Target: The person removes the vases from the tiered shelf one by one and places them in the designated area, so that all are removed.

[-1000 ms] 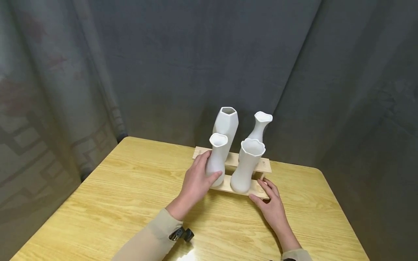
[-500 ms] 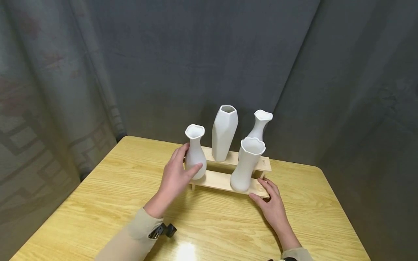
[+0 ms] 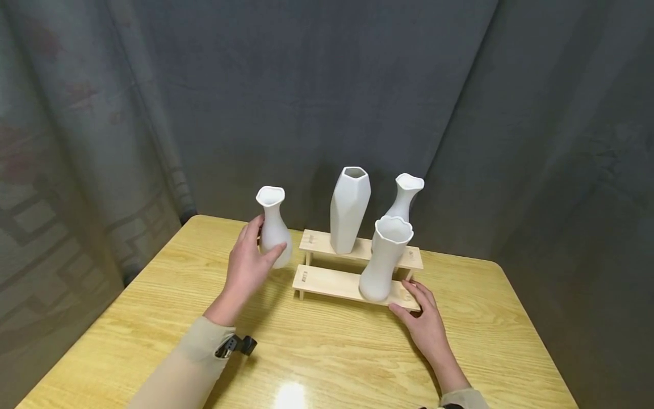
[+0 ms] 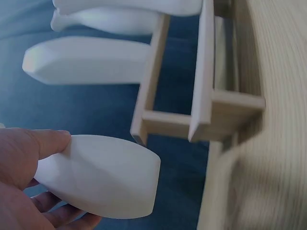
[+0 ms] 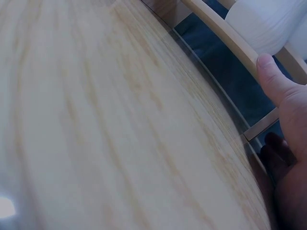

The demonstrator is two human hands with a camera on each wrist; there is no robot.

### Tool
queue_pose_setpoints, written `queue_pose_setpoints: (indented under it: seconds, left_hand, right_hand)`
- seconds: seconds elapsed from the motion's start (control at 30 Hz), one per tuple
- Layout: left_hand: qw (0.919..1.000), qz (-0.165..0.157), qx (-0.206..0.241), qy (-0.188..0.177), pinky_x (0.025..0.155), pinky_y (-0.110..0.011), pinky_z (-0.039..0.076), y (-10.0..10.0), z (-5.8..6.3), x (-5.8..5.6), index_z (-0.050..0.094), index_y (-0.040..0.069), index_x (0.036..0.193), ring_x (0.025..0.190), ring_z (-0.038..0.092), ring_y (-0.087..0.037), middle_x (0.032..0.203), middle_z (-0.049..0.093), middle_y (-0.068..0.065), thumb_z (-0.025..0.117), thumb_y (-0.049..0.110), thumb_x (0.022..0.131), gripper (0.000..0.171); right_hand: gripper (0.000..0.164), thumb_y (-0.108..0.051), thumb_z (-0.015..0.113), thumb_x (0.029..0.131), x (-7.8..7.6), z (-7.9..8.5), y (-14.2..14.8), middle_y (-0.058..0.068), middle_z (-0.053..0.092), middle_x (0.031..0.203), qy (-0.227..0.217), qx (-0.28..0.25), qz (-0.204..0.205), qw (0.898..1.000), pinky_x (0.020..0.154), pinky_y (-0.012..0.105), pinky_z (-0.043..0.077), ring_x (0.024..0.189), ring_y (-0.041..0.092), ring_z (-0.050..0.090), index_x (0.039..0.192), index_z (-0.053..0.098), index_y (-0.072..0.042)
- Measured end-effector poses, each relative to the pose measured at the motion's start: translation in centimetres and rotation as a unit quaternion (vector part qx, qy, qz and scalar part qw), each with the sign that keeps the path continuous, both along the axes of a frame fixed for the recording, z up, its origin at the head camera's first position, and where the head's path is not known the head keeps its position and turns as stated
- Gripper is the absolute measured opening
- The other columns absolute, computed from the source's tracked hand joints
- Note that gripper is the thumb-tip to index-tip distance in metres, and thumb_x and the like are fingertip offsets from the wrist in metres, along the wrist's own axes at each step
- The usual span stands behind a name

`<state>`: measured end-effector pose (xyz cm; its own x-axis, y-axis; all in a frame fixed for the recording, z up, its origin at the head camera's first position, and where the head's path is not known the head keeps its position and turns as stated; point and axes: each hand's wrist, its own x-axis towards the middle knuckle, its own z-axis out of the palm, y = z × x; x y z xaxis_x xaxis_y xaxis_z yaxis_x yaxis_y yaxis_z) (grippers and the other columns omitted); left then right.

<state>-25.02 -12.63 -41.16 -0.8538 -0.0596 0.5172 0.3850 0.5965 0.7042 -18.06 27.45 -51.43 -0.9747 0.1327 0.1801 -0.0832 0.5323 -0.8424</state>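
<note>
My left hand (image 3: 248, 260) grips a white vase (image 3: 275, 236) with a narrow neck and wavy rim, to the left of a two-step wooden stand (image 3: 327, 282). In the left wrist view, the held vase (image 4: 105, 177) is off the table, with the thumb on one side and fingers around the other. My right hand (image 3: 425, 318) holds the right end of the stand's lower step, its thumb at the front edge. A scallop-rimmed white vase (image 3: 380, 267) stands on that step. Up on the rear step are a faceted white vase (image 3: 349, 210) and a partly hidden flared-rim vase (image 3: 402, 204).
The stand sits near the back of a yellow wood-grain table (image 3: 327, 352). Grey curtains (image 3: 317, 102) hang close behind the table and along its sides. A black wrist camera (image 3: 237, 345) is strapped over my left sleeve.
My left hand has lifted its vase off the lower step and carried it left, past the stand's left end. The right hand has stayed at the stand's right end.
</note>
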Motion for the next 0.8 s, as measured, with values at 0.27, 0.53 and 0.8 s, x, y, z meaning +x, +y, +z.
queue_pose_setpoints:
  seconds: [0.27,0.53,0.8]
  left_hand:
    - [0.9999,0.009,0.002,-0.007,0.103,-0.066,0.053,-0.8,-1.6,-2.2,0.046,-0.005,0.160,0.131,0.061,-0.046,0.146,0.057,-0.029,0.089,0.015,0.096,0.079]
    - [0.9991,-0.002,0.003,-0.041,0.107,-0.068,0.050,-0.7,-3.8,-4.4,0.043,-0.003,0.163,0.136,0.058,-0.047,0.152,0.054,-0.029,0.086,0.019,0.099,0.080]
    - [0.9987,-0.009,0.004,-0.051,0.109,-0.068,0.049,-0.2,-5.2,-5.8,0.042,-0.002,0.164,0.138,0.057,-0.048,0.153,0.053,-0.029,0.085,0.017,0.100,0.080]
  right_hand:
    - [0.076,-0.030,0.087,0.099,-0.1,-0.2,0.1,0.020,0.032,0.174,0.001,0.002,0.000,1.000,0.129,0.063,0.026,0.162,0.044,0.028,0.164,0.052,-0.011]
    - [0.077,-0.030,0.087,0.099,0.1,-0.3,0.0,0.019,0.032,0.174,-0.001,-0.002,-0.001,1.000,0.128,0.063,0.029,0.161,0.044,0.029,0.165,0.052,-0.010]
    - [0.076,-0.029,0.088,0.098,0.2,-0.2,0.0,0.019,0.034,0.173,0.007,-0.005,-0.002,1.000,0.128,0.065,0.027,0.160,0.045,0.030,0.163,0.054,-0.010]
